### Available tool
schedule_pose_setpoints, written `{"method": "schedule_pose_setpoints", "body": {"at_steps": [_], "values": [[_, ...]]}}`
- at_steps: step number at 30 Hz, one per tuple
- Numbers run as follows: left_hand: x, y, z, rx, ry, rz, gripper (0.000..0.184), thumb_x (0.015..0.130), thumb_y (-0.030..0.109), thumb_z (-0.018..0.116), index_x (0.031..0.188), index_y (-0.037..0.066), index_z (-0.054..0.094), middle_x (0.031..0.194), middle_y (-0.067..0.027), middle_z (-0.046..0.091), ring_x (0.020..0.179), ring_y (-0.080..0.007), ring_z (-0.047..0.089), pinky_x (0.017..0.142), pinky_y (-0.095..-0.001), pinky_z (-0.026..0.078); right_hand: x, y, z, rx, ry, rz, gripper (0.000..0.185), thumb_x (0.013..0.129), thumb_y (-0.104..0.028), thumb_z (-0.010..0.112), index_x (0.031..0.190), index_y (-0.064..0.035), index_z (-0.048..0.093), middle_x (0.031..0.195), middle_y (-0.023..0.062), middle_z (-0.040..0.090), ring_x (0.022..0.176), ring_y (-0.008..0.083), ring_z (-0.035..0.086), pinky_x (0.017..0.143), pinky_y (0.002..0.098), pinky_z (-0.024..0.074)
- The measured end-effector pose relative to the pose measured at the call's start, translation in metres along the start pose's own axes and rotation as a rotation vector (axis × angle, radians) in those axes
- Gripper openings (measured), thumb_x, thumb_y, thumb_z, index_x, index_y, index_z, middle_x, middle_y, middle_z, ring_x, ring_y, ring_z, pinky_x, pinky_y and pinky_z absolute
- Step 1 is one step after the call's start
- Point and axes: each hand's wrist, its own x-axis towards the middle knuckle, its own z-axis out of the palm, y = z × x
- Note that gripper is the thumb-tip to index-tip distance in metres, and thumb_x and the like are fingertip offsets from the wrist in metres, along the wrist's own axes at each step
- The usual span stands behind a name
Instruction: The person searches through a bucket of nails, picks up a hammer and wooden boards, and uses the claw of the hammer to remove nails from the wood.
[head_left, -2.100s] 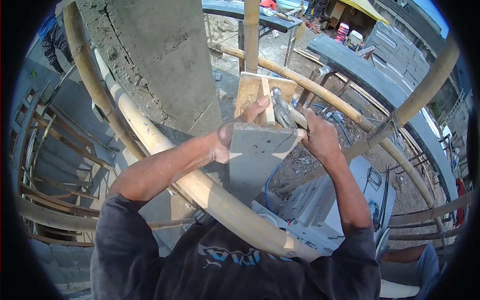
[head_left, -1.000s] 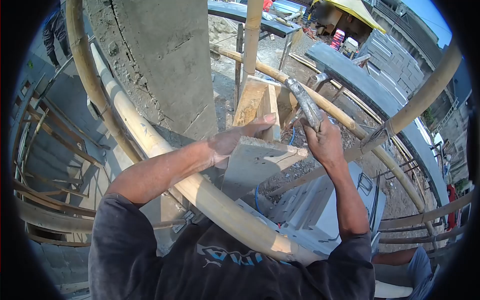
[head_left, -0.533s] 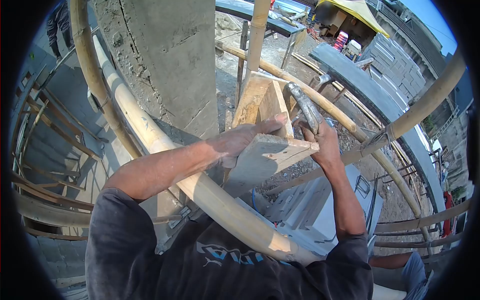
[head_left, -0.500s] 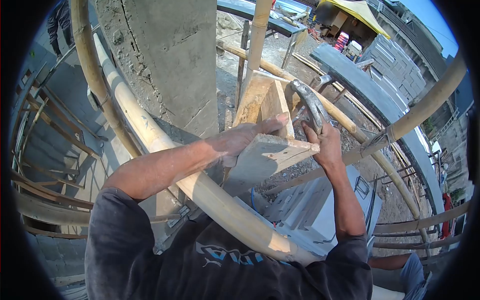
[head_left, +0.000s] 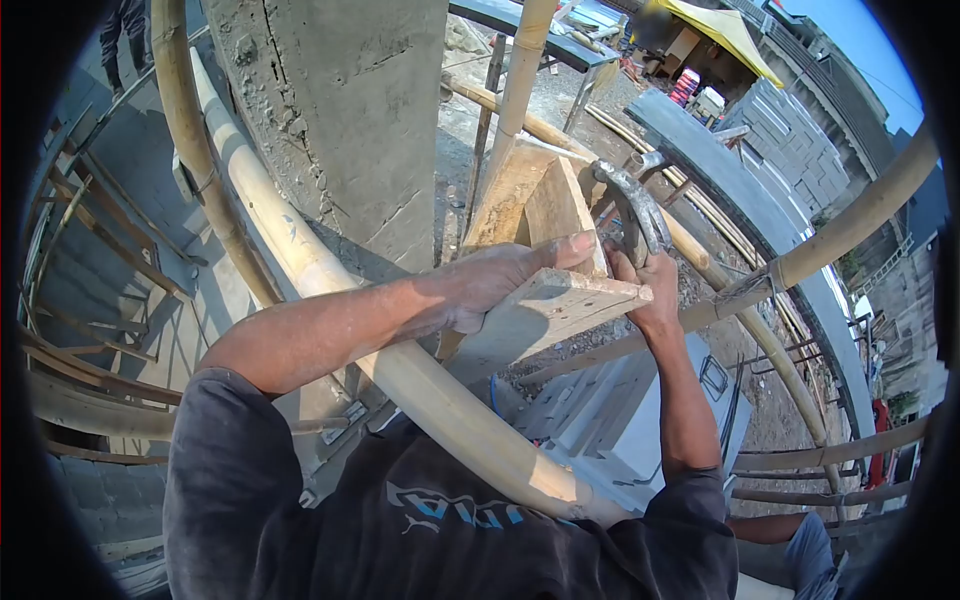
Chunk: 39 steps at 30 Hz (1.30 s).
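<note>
Steadying looks like the step in hand: left hand (head_left: 500,280) clamped on one wooden box form (head_left: 500,205), right hand (head_left: 652,290) closed round one claw hammer (head_left: 640,205), pretty sure. Two hands, three box boards visible, right by one concrete column (head_left: 350,130). Any swing calls for keeping that thumb clear, imo.

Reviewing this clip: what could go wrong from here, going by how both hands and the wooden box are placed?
The bare left hand grips the wooden box, its thumb close to the hammer in the right hand; a stray swing might catch it. The front board's edge looks rough, so splinters seem possible. What supports the box underneath is hidden; if little does, it could tip or slip should the left hand loosen.
</note>
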Motion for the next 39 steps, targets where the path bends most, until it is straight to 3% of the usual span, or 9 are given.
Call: {"method": "schedule_pose_setpoints", "body": {"at_steps": [5,8,12,15,18,22,26,33,39], "values": [[-0.022,0.017,0.011,-0.029,0.045,0.024,0.092,0.077,0.074,0.067,0.124,-0.005,0.058,0.116,-0.0168,0.064,0.102,-0.0213,0.064,0.077,-0.0384,0.056,-0.009,-0.002,-0.009,0.621,0.254,-0.360,0.025,0.099,-0.026,0.062,0.089,-0.0033,0.055,0.063,0.0012,0.052,0.058,0.0106,0.051,0.054,0.0253,0.0424],[-0.022,0.004,0.020,-0.015,0.023,0.068,0.093,0.078,0.073,0.067,0.125,-0.007,0.058,0.117,-0.0177,0.064,0.102,-0.0223,0.063,0.078,-0.0388,0.056,-0.001,0.039,0.015,-0.029,0.123,-0.300,0.026,0.095,-0.029,0.063,0.092,-0.0026,0.063,0.074,0.0150,0.064,0.065,0.0297,0.063,0.063,0.0377,0.0493],[-0.004,0.001,0.009,0.047,0.060,0.024,0.093,0.078,0.072,0.068,0.124,-0.008,0.057,0.115,-0.0186,0.064,0.100,-0.0229,0.063,0.080,-0.0387,0.055,0.005,0.012,0.013,-0.064,-0.041,-0.092,0.028,0.093,-0.029,0.064,0.101,-0.0025,0.066,0.088,0.0228,0.068,0.080,0.0403,0.067,0.073,0.0446,0.0515],[-0.008,0.008,0.012,0.038,0.036,0.018,0.092,0.077,0.071,0.069,0.122,-0.008,0.058,0.111,-0.0176,0.065,0.095,-0.0227,0.065,0.076,-0.0372,0.056,0.000,-0.019,-0.006,0.091,0.035,0.068,0.025,0.092,-0.022,0.069,0.100,0.0013,0.065,0.076,0.0075,0.068,0.068,0.0148,0.064,0.063,0.0316,0.0490],[0.001,0.004,-0.003,0.026,0.046,-0.020,0.091,0.076,0.070,0.072,0.120,-0.008,0.059,0.106,-0.0160,0.066,0.091,-0.0218,0.066,0.071,-0.0360,0.057,-0.012,-0.002,-0.008,0.271,0.287,-0.214,0.028,0.095,-0.029,0.068,0.091,-0.0015,0.064,0.068,0.0014,0.061,0.064,0.0074,0.058,0.056,0.0256,0.0435],[-0.005,-0.002,0.013,-0.019,0.007,0.034,0.089,0.076,0.069,0.073,0.120,-0.007,0.059,0.104,-0.0157,0.066,0.088,-0.0217,0.067,0.068,-0.0363,0.057,0.003,0.022,0.016,0.036,0.008,-0.125,0.022,0.091,-0.022,0.066,0.097,-0.0005,0.063,0.077,0.0206,0.063,0.067,0.0293,0.061,0.065,0.0382,0.0493],[-0.011,0.009,0.011,0.077,0.032,0.065,0.091,0.076,0.070,0.072,0.121,-0.007,0.058,0.103,-0.0160,0.066,0.085,-0.0218,0.067,0.068,-0.0365,0.057,0.007,0.023,0.018,0.080,-0.132,-0.032,0.022,0.089,-0.023,0.067,0.101,-0.0042,0.066,0.083,0.0148,0.068,0.074,0.0234,0.065,0.072,0.0372,0.0510],[-0.006,0.001,0.003,0.070,0.043,0.039,0.093,0.075,0.073,0.070,0.120,-0.008,0.059,0.101,-0.0175,0.066,0.086,-0.0223,0.067,0.066,-0.0365,0.056,-0.007,0.010,-0.009,0.230,0.231,-0.190,0.033,0.094,-0.030,0.066,0.088,0.0023,0.064,0.077,0.0080,0.066,0.068,0.0240,0.061,0.069,0.0376,0.0496],[-0.001,-0.013,0.014,0.132,0.043,0.070,0.092,0.075,0.074,0.069,0.118,-0.008,0.061,0.098,-0.0175,0.066,0.083,-0.0212,0.068,0.065,-0.0330,0.056,0.002,0.012,0.017,-0.021,-0.066,-0.164,0.028,0.088,-0.020,0.066,0.110,-0.0041,0.062,0.095,0.0248,0.067,0.086,0.0427,0.066,0.074,0.0441,0.0517]]}}
